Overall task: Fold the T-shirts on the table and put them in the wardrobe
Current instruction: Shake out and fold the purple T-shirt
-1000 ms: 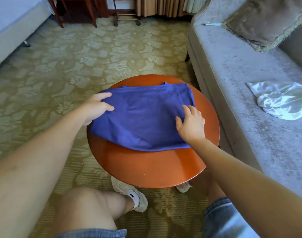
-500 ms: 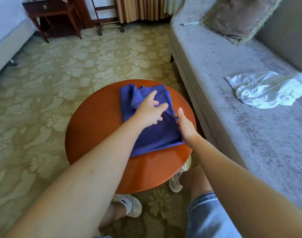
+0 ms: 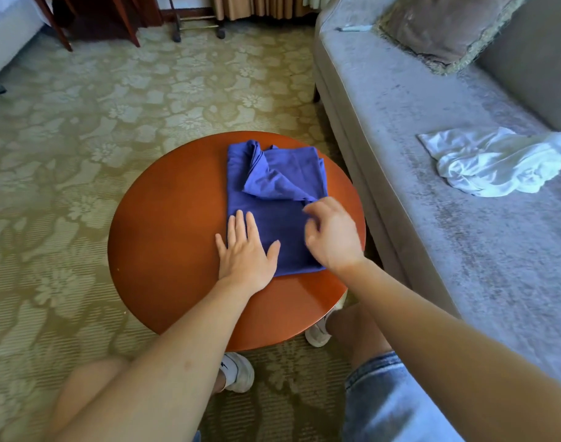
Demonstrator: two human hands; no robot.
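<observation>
Inspecting the fold in hand, you have one blue T-shirt (image 3: 272, 199) lying on the right half of the round bench (image 3: 164, 250). It is reduced to a narrow rectangle running away from you but is not finished: its far part carries a loose flap turned back on a slant, with a bunched ridge at the far left corner. Your left hand (image 3: 245, 250) lies flat with fingers straight, pressing the near left corner of the shirt, its outer edge on bare wood. Your right hand (image 3: 331, 234) is over the shirt's right edge, just below the flap, fingers loosely bent; it is blurred, and I cannot tell whether it pinches cloth or holds nothing. Judgement: folding of this shirt is well advanced, with the flap to flatten and probably one more fold to make. A crumpled white garment (image 3: 495, 161) lies on the grey sofa (image 3: 432, 218), well apart from the bench; whether it belongs to this task cannot be told. No wardrobe is in view, so the putting-away is entirely outstanding
</observation>
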